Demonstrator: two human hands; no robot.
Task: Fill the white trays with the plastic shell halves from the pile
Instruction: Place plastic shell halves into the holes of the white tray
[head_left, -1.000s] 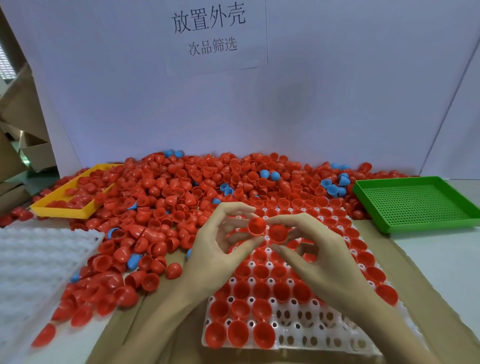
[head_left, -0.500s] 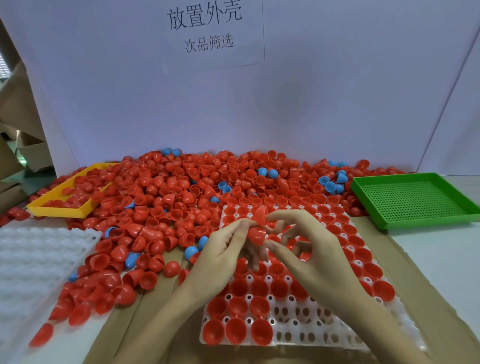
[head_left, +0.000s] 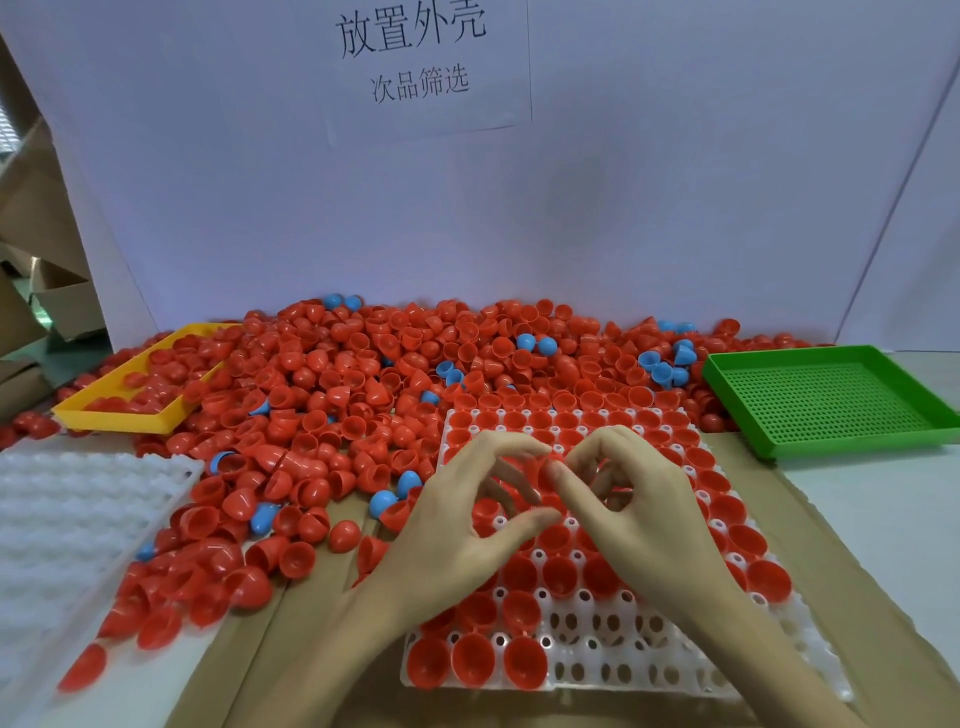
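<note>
Signage first: paper sheet (head_left: 426, 62) taped to the white backboard reads 放置外壳, with 次品筛选 in smaller print below. Both hands meet over the white tray (head_left: 613, 670), which is mostly packed with red halves, only the near-right pockets bare. Left hand (head_left: 467, 525) and right hand (head_left: 639, 509) have curled fingers touching around a red shell half (head_left: 551, 464), though who's actually pinching it is hard to tell. Shell pile (head_left: 363, 374) sprawls behind, spilling into a yellow tray (head_left: 111, 420). Green perforated tray (head_left: 831, 400) sits right, a second white tray (head_left: 67, 519) left.
</note>
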